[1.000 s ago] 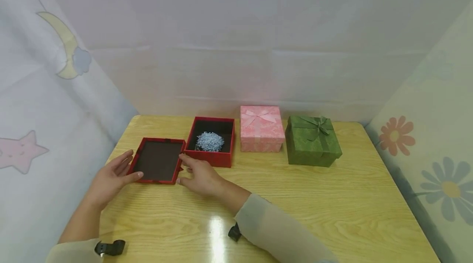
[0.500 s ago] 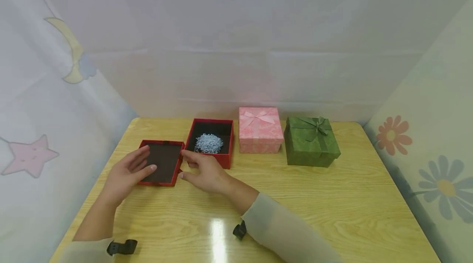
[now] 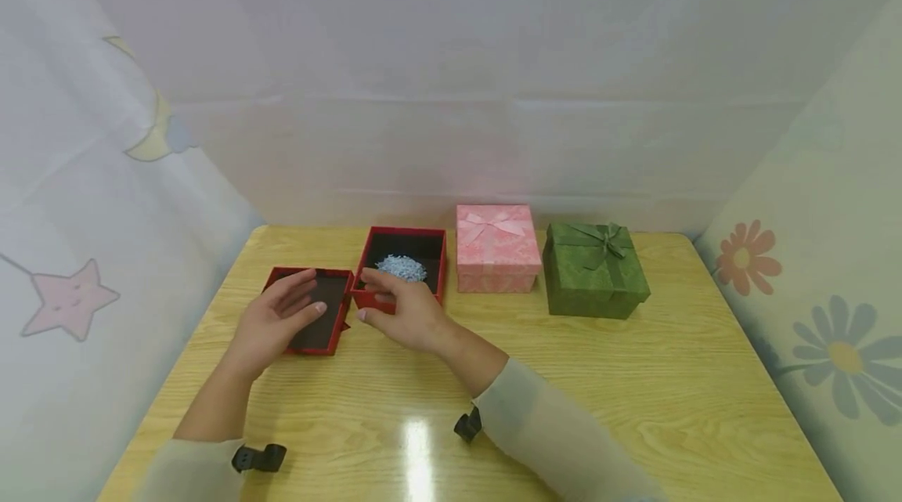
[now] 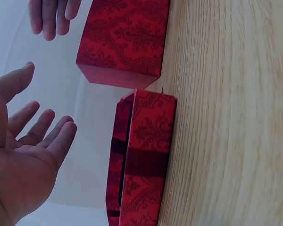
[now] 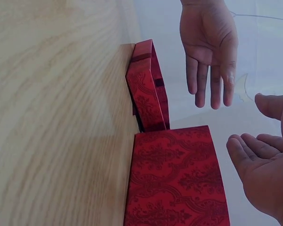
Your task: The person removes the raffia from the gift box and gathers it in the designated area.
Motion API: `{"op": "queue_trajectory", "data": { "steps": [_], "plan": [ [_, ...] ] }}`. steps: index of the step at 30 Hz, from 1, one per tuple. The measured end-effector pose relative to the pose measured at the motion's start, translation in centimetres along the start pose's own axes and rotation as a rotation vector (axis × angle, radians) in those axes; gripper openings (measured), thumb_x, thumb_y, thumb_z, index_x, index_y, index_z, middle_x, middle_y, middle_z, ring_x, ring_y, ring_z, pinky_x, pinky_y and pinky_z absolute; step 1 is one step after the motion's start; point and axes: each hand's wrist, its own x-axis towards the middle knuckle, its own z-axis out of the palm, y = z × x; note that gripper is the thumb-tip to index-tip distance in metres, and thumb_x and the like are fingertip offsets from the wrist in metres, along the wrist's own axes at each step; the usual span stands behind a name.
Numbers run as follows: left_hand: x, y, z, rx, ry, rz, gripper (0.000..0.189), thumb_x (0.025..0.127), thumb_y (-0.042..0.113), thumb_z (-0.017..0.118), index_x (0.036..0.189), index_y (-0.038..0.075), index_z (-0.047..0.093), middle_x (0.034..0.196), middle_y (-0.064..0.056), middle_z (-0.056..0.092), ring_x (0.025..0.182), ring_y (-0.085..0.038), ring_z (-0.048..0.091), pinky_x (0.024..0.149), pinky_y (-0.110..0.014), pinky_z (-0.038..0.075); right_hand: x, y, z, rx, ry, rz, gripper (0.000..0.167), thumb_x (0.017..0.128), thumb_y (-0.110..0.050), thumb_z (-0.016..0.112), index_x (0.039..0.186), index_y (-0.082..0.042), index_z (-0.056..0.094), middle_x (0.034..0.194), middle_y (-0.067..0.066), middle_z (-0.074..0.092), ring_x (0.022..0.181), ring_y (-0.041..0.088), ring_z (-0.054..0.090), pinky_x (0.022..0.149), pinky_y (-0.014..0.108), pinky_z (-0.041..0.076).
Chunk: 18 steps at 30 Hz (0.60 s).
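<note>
My left hand (image 3: pixel 271 330) hovers over the red box lid (image 3: pixel 322 330), its fingers loosely extended and holding nothing. The lid lies upside down on the table, dark inside, and in the left wrist view its patterned red side (image 4: pixel 144 188) shows. To its right stands the uncovered red box (image 3: pixel 366 300), with pale blue shredded paper (image 3: pixel 402 267) inside. My right hand (image 3: pixel 412 318) is raised in front of that box, partly covering its front wall, fingers relaxed with nothing in them. In the right wrist view both hands appear above the lid (image 5: pixel 146 89) and box (image 5: pixel 177 176), apart from them.
A closed pink gift box (image 3: pixel 496 251) with a bow stands right of the red box. Beside it is a closed green gift box (image 3: pixel 595 271) with a ribbon. All rest on a wooden table (image 3: pixel 564 392), with fabric walls (image 3: pixel 451 95) behind and at both sides.
My left hand has come off the lid's left edge and moved right above it. My right hand has shifted slightly right and up from the lid's right edge. The lid and boxes stay put.
</note>
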Motion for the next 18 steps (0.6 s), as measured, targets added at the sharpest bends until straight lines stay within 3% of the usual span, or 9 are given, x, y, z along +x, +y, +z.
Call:
{"op": "queue_trajectory", "data": {
  "steps": [8, 14, 18],
  "plan": [
    [1.1, 0.2, 1.1, -0.030, -0.010, 0.001, 0.070, 0.099, 0.040, 0.072, 0.159, 0.022, 0.042, 0.159, -0.009, 0.043, 0.145, -0.038, 0.044, 0.097, -0.016, 0.049, 0.5, 0.4, -1.6, -0.027, 0.053, 0.016, 0.066, 0.099, -0.025, 0.074, 0.157, -0.015, 0.045, 0.149, 0.001, 0.059, 0.127, 0.020, 0.064, 0.104, 0.030, 0.051],
    [1.9, 0.3, 2.0, -0.050, -0.017, 0.024, 0.069, 0.098, 0.039, 0.073, 0.158, 0.021, 0.045, 0.160, -0.009, 0.041, 0.145, -0.039, 0.044, 0.096, -0.016, 0.049, 0.9, 1.2, -2.4, 0.015, 0.070, 0.030, 0.066, 0.098, -0.024, 0.074, 0.158, -0.017, 0.045, 0.150, 0.005, 0.058, 0.125, 0.029, 0.065, 0.103, 0.037, 0.053],
    [2.5, 0.2, 2.6, -0.053, -0.022, 0.026, 0.069, 0.098, 0.039, 0.074, 0.158, 0.022, 0.045, 0.160, -0.007, 0.041, 0.144, -0.037, 0.046, 0.101, -0.025, 0.051, 1.1, 1.8, -2.9, 0.005, 0.076, 0.057, 0.067, 0.098, -0.025, 0.075, 0.158, -0.019, 0.045, 0.151, 0.003, 0.057, 0.126, 0.032, 0.065, 0.103, 0.040, 0.054]
  ]
}}
